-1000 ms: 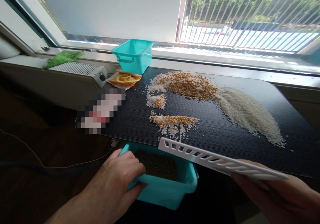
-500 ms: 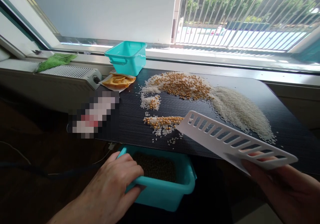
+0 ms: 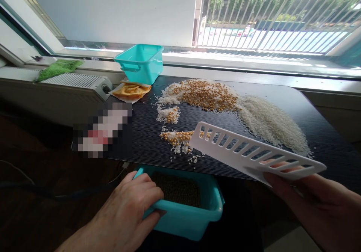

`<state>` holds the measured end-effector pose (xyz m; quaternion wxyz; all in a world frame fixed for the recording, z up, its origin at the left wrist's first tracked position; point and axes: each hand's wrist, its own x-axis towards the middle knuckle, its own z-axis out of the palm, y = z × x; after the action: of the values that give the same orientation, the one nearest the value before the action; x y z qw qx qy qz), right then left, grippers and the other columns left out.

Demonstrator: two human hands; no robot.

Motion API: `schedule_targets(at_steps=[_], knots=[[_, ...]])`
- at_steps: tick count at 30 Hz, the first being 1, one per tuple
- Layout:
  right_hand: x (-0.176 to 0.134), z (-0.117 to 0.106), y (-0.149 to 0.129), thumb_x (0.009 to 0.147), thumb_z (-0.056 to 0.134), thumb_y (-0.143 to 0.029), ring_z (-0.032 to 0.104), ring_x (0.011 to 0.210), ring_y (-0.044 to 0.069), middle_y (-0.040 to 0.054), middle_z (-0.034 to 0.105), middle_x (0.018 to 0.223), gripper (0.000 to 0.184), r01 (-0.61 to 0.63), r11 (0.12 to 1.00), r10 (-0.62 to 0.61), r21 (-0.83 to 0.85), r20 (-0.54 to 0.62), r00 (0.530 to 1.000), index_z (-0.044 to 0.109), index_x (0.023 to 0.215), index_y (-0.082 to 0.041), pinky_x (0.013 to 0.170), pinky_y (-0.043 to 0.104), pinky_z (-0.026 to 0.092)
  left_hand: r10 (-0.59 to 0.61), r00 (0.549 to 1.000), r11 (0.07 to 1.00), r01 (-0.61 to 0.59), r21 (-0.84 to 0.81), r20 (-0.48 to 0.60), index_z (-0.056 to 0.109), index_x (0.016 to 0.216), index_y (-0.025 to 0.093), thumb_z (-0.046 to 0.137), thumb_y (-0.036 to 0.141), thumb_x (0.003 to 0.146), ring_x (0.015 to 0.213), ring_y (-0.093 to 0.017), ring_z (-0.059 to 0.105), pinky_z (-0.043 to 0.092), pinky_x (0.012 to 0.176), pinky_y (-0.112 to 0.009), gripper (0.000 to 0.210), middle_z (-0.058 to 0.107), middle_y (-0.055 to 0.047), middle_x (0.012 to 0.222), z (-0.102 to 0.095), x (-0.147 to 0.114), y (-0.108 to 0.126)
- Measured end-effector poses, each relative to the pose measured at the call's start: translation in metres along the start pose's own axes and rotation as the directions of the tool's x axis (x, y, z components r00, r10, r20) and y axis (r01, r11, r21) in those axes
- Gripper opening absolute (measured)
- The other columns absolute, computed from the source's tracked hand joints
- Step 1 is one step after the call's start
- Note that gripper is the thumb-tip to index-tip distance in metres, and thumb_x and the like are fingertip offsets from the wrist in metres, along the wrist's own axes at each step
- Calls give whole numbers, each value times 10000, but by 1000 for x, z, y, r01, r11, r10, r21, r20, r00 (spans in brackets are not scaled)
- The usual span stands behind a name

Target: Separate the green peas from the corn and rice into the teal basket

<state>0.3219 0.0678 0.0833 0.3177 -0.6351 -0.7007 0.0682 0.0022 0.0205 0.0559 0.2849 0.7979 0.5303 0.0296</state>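
Observation:
My left hand [image 3: 141, 197] grips the near left rim of a turquoise plastic bin [image 3: 186, 222], held just below the table's front edge. Small dark grains or beans [image 3: 177, 188] cover its bottom; their kind is hard to make out in the shade. In my right hand [image 3: 307, 192] is a white slotted plastic divider [image 3: 225, 152], its far end over a small row of yellow soybeans and rice [image 3: 176, 136]. Behind lie a larger mixed heap of soybeans and rice [image 3: 205, 94], a tiny clump of both [image 3: 170, 115], and a long pile of white rice [image 3: 273, 124].
A second turquoise bin [image 3: 141, 64] stands at the back left of the black table [image 3: 143, 132]. Beside it is an orange-yellow packet [image 3: 131, 91]. A blurred-out item [image 3: 104, 130] lies at the left edge. A green cloth [image 3: 59, 68] rests on the radiator [image 3: 79, 81] by the window.
My right hand has moved the slotted divider left, so its end now covers part of the soybean and rice row. My left hand keeps its grip on the bin.

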Motion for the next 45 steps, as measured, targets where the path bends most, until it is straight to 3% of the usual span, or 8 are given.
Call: schedule_targets(at_steps=[5,9,15,21,31,37,42,45], knots=[[6,5,1,799,639,-383,749,606,190,-21,799,779,178,92,984,-101,154,52,994,782,826,-279,602,224,613,13,1000,1000,-13,8,-20,613,780,217,559,94,867,816,-171,560,404,812,-317,160,636,10,811,-4,4,3],[6,5,3,790,649,-373,735,557,188,-35,793,742,158,121,978,-133,171,64,989,787,824,-302,555,228,611,26,999,1000,-26,-8,-32,617,795,220,558,89,862,808,-168,561,406,822,-322,159,636,13,804,-1,4,-1],[-8,-3,9,766,658,-332,752,639,217,-52,799,821,166,45,986,-58,163,71,996,794,853,-369,564,251,621,3,1000,1000,-3,-24,-5,614,784,216,549,125,884,807,-161,563,400,845,-333,150,634,16,816,1,3,-5],[-10,-5,11,749,660,-265,699,489,151,-79,773,684,138,103,983,-112,152,53,992,769,747,-351,429,169,544,31,999,999,-30,-42,22,613,780,222,565,149,883,805,-160,564,407,832,-323,134,640,21,820,-2,3,-4],[3,2,-11,810,637,-325,696,460,132,-63,783,696,154,249,954,-258,167,31,966,783,798,-276,464,127,551,42,999,998,-41,-43,14,628,797,225,571,140,881,828,-164,575,415,831,-316,133,654,16,841,-3,2,-6],[-4,-3,-5,826,642,-318,746,599,138,-90,798,819,145,218,956,-238,197,87,967,768,889,-347,571,132,583,-42,999,999,43,-28,29,620,766,219,572,193,917,834,-171,553,399,853,-332,161,629,15,831,-6,1,-1],[2,2,-14,850,626,-350,706,489,110,-98,784,717,144,250,944,-271,215,74,960,759,800,-338,475,95,537,-52,997,996,55,-63,58,608,783,226,575,185,917,872,-162,548,369,924,-338,144,620,31,855,-7,-4,-4],[4,4,-19,870,611,-363,702,483,111,-87,789,732,162,290,938,-308,187,76,948,771,869,-334,507,95,546,-46,998,997,49,-66,46,609,797,231,583,187,911,883,-160,548,350,953,-347,124,617,36,862,-5,-6,-8]])
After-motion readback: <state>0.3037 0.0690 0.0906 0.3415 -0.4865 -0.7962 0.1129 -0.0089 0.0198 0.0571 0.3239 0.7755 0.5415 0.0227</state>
